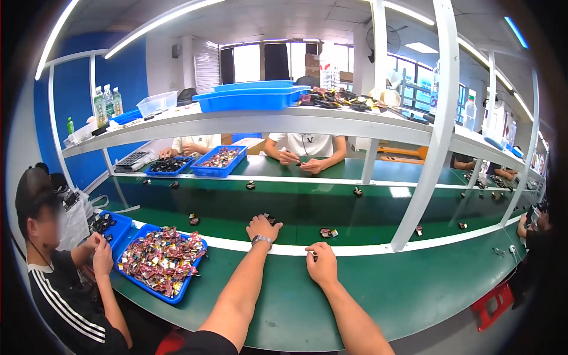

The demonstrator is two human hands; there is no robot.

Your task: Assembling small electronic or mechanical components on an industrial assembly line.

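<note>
At far left, well apart from the left hand, a seated co-worker is shown with both hands raised and brought together. Beside this person, a small blue tray is partly filled with black parts. Nearer to the left forearm, a large blue tray is heaped with red and white parts. To the left of the left hand, a small part is seen lying on the green belt.

The left hand, with a watch worn at the wrist, is extended palm down across the white rail. Its fingers are loosely spread over a dark part; whether this is gripped cannot be told. Beyond both hands, another worker is seated across the belt.

The right hand is held above the green table, its fingers curled almost closed, with a small dark piece pinched at the thumb. Just beyond it, a part cluster is placed on the belt. Farther right, beyond a white post, a red stool is set below the table edge.
</note>
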